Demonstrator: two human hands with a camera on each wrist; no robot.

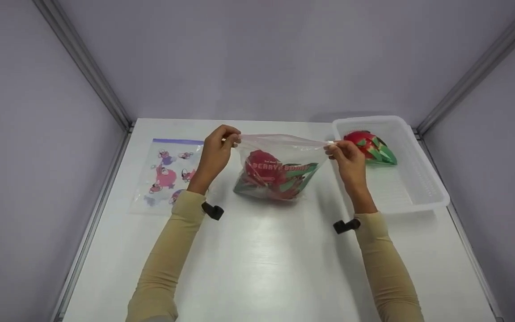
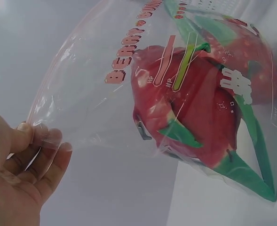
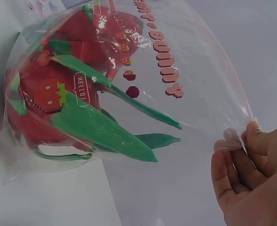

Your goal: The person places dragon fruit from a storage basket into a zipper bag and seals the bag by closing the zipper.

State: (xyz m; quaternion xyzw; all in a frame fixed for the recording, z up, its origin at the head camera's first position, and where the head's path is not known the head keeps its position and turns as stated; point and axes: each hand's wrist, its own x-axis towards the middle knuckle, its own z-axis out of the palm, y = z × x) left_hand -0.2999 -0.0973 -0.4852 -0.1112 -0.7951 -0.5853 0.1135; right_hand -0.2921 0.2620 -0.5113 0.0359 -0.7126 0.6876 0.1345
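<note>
Between both hands, a clear zip bag [image 1: 280, 152] with a pink top edge and "BERRY BUNNY" lettering is stretched wide. My left hand [image 1: 217, 147] pinches its left top corner between thumb and fingers. The right top corner, where a small white zip slider [image 1: 330, 143] shows, is pinched by my right hand [image 1: 350, 161]. Inside the bag, red dragon fruits with green scales press against the film; one dragon fruit [image 2: 194, 103] fills the middle of the left wrist view, and another dragon fruit [image 3: 53, 103] lies low in the right wrist view.
A white plastic basket [image 1: 423, 179] stands at the right, with another dragon fruit [image 1: 371, 147] in its back left part. On the left of the white table [image 1: 257, 268] lies a flat clear bag [image 1: 163, 179] with a purple zip strip and pink cartoon prints. Grey walls enclose the table.
</note>
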